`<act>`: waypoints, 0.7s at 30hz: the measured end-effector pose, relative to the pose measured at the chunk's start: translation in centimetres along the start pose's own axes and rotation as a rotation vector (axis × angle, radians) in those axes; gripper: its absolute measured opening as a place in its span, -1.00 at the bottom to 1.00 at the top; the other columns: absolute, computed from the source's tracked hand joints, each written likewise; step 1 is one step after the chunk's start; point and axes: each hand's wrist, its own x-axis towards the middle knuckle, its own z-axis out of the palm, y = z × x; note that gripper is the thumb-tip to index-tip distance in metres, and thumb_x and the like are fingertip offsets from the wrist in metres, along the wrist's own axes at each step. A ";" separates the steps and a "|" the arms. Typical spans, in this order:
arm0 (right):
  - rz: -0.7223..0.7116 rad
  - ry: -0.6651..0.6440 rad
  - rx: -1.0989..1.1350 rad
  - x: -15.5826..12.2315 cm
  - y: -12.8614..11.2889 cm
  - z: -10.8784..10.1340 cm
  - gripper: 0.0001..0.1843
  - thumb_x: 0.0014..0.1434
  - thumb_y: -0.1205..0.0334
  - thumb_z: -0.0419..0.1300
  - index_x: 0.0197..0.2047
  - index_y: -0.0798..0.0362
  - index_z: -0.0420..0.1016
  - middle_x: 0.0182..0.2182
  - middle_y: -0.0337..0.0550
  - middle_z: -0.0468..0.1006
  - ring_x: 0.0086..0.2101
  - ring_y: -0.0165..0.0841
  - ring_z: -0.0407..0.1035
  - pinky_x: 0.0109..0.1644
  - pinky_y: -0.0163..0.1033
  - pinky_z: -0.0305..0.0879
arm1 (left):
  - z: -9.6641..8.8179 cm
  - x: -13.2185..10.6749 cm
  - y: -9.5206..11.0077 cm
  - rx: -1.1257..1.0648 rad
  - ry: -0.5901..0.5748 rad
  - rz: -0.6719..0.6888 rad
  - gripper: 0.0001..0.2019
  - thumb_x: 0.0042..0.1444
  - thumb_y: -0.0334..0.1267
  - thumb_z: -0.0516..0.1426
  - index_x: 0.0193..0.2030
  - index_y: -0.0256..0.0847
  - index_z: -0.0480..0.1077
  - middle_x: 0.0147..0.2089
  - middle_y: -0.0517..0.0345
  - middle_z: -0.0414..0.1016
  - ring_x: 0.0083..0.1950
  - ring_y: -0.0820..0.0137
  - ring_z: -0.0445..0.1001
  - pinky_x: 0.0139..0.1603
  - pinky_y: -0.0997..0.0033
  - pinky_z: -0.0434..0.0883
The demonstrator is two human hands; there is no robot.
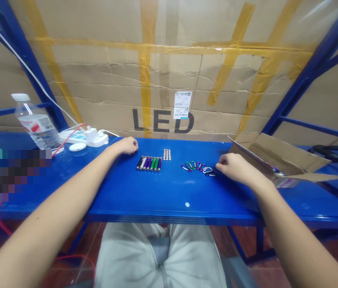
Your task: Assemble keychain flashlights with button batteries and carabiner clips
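My left hand (128, 145) rests on the blue table (169, 196) as a loose fist, just left of a row of several small coloured flashlight tubes (149, 163). A cluster of several small silver button cells (167, 154) lies right of that hand. My right hand (233, 167) has its fingers curled, with the fingertips touching the right end of a row of several coloured carabiner clips (198, 167). I cannot make out whether anything is pinched in it.
An open cardboard box (279, 160) lies on its side at the right. A water bottle (37, 126), a white power strip (85, 136) and a small white round object (77, 147) stand at the left. Taped cardboard marked LED (163, 120) forms the back wall.
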 end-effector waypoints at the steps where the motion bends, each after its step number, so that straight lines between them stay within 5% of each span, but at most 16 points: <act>1: 0.009 0.042 0.003 0.4 0.1 -0.6 -0.80 0.17 0.22 0.12 -0.35 0.09 0.54 -0.35 0.01 0.62 -0.34 -0.25 0.46 -0.32 -0.28 0.20 | 0.0 0.0 0.0 -0.003 -0.001 0.000 -0.85 -0.10 -0.36 0.13 -0.35 -0.19 0.48 -0.43 0.15 0.57 -0.45 0.44 0.47 -0.40 0.56 0.32; 6: -0.144 0.141 0.059 4.7 -0.5 -2.2 -0.80 0.15 0.24 0.11 -0.30 0.10 0.55 -0.32 -0.02 0.63 -0.29 -0.26 0.44 -0.27 -0.30 0.20 | 0.1 0.1 -0.2 -0.006 0.000 0.006 -0.83 -0.09 -0.38 0.12 -0.32 -0.20 0.48 -0.41 0.11 0.57 -0.43 0.42 0.48 -0.39 0.54 0.32; 11: -0.192 0.261 0.182 8.5 -0.6 0.4 -0.75 0.17 0.22 0.05 -0.30 0.14 0.53 -0.34 -0.03 0.59 -0.31 -0.31 0.39 -0.27 -0.30 0.19 | 0.2 0.0 -0.1 0.032 0.020 0.010 -0.80 -0.07 -0.36 0.11 -0.28 -0.20 0.50 -0.33 0.06 0.59 -0.40 0.38 0.50 -0.39 0.50 0.32; 15: -0.230 0.230 0.294 8.9 0.7 2.3 -0.74 0.13 0.17 0.08 -0.32 0.15 0.53 -0.37 -0.07 0.58 -0.32 -0.32 0.38 -0.25 -0.29 0.19 | 0.2 -0.3 0.1 0.054 0.025 0.023 -0.79 -0.05 -0.35 0.10 -0.25 -0.21 0.50 -0.35 0.05 0.59 -0.40 0.38 0.49 -0.38 0.49 0.33; 21: -0.184 0.230 0.414 8.2 1.5 2.1 -0.72 0.10 0.11 0.08 -0.36 0.14 0.50 -0.52 -0.17 0.49 -0.46 -0.37 0.30 -0.35 -0.29 0.16 | 0.2 -0.5 0.4 0.062 0.030 0.037 -0.79 -0.04 -0.36 0.10 -0.25 -0.24 0.49 -0.30 0.00 0.60 -0.40 0.38 0.51 -0.39 0.51 0.33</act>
